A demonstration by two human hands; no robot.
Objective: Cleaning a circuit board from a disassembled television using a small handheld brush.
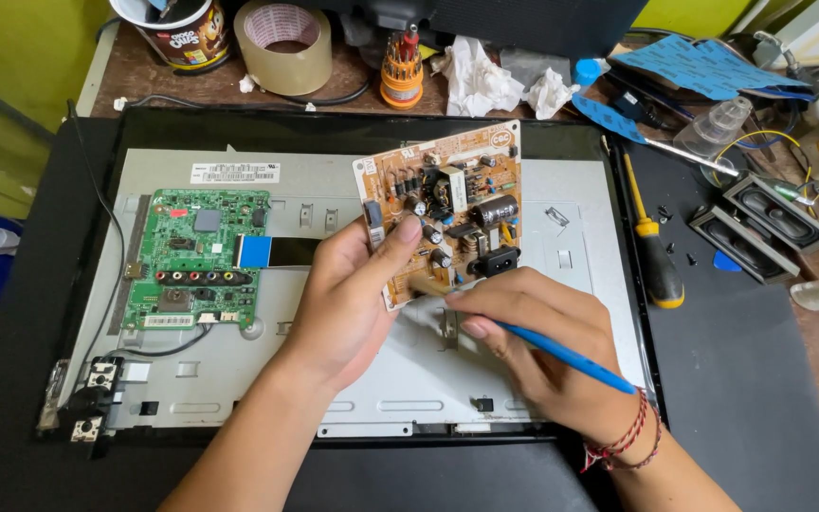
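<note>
My left hand (348, 299) holds a tan power-supply circuit board (447, 209) tilted up by its lower left edge, thumb resting on the component side. My right hand (533, 346) grips a blue-handled brush (566, 357), its bristle tip touching the board's lower edge near a black socket. Both hands hover over the grey metal back panel (400, 379) of an opened flat-screen set lying face down. A green main board (196, 256) with a blue ribbon connector stays mounted on the panel's left.
A yellow-and-black screwdriver (654, 251) lies right of the panel, with two small speakers (760, 223) and loose screws beyond. At the back stand a tape roll (283, 43), a cup (177, 33), a bit holder (401, 71), crumpled tissues (485, 81) and blue sandpaper sheets (703, 66).
</note>
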